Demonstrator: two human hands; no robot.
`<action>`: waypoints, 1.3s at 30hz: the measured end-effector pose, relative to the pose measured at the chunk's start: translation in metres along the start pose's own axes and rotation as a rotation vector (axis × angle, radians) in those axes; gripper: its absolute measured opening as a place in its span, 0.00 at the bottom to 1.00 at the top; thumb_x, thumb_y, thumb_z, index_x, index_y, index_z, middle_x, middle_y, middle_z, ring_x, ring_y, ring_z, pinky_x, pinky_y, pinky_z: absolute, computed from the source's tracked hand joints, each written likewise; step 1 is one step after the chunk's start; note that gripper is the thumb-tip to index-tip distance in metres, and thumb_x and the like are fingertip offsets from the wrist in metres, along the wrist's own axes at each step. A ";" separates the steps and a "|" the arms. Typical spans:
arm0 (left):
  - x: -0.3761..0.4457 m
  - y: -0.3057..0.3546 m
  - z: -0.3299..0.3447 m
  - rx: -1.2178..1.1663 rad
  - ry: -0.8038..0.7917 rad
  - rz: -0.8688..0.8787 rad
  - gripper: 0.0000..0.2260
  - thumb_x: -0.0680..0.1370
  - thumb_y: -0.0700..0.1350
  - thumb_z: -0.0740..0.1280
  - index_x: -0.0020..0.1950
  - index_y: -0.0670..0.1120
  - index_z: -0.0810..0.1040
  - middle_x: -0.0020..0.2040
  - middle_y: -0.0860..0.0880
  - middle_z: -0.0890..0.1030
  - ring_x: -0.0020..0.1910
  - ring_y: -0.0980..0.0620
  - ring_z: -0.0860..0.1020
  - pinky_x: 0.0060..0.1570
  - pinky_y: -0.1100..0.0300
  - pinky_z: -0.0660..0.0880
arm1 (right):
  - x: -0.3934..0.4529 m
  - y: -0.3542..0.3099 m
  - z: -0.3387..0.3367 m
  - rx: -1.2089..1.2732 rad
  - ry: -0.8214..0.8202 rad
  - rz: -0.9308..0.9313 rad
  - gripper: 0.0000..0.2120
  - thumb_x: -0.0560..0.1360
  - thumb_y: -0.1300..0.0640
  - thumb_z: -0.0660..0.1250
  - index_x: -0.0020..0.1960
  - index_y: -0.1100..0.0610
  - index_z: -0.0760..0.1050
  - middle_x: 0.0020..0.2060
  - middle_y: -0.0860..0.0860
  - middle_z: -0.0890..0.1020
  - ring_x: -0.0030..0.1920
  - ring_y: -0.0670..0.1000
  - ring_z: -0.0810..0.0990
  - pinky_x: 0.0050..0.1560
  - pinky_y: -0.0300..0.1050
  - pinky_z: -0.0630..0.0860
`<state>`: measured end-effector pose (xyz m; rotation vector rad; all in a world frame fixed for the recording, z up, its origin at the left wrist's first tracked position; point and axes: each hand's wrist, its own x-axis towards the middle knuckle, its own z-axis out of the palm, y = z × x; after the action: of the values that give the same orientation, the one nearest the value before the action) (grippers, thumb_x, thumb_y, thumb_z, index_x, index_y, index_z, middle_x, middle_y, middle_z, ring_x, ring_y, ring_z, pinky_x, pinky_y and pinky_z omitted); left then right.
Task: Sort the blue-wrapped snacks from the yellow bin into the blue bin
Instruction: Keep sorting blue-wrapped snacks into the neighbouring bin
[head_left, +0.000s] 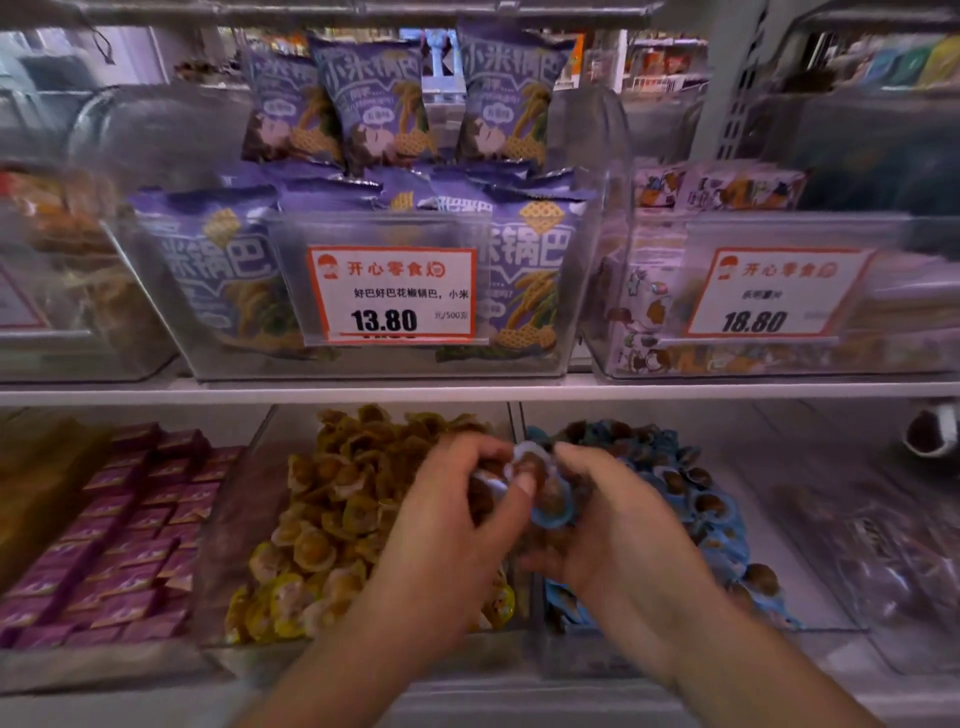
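Left hand (457, 525) and right hand (613, 525) pinched blue-wrapped snacks (540, 488) (several) over the divider, blue bin (810, 587) at three o'clock, ready for dropping.

Bins (597, 291) clear glossy plastic; purple bags (374, 104) smooth printed foil; price card (390, 293) matt paper; blue-wrapped snacks (696, 499) shiny film.

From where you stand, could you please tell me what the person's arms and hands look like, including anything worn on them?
Both are bare: the left hand and right hand show no gloves, rings or watch, and both forearms are uncovered down to the bottom edge of the view, with no sleeve visible. Fingernails look short and unpainted.
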<state>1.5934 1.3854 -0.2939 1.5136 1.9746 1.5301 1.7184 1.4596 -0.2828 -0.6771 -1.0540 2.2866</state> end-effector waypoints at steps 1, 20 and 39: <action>-0.003 0.006 0.009 0.098 -0.015 0.110 0.04 0.78 0.55 0.65 0.51 0.59 0.74 0.49 0.60 0.76 0.50 0.60 0.75 0.49 0.64 0.73 | -0.008 0.000 0.001 0.036 -0.099 0.033 0.17 0.79 0.50 0.64 0.59 0.60 0.81 0.57 0.59 0.83 0.55 0.55 0.83 0.50 0.52 0.80; -0.003 -0.084 -0.035 0.483 -0.747 0.013 0.26 0.73 0.66 0.67 0.68 0.58 0.74 0.67 0.56 0.75 0.64 0.61 0.72 0.67 0.62 0.69 | 0.041 -0.001 -0.055 -1.333 0.220 -0.390 0.17 0.78 0.42 0.65 0.63 0.46 0.78 0.54 0.43 0.82 0.50 0.38 0.78 0.52 0.37 0.76; 0.077 -0.133 -0.041 1.227 -0.642 0.408 0.31 0.76 0.70 0.54 0.76 0.58 0.64 0.72 0.52 0.69 0.68 0.46 0.71 0.71 0.47 0.60 | 0.059 0.032 -0.034 -1.257 0.216 -0.522 0.17 0.78 0.48 0.64 0.66 0.44 0.72 0.59 0.48 0.68 0.57 0.46 0.73 0.57 0.32 0.67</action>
<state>1.4540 1.4331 -0.3539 2.4530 2.2547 -0.3960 1.6879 1.4975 -0.3401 -0.8936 -2.1900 0.8969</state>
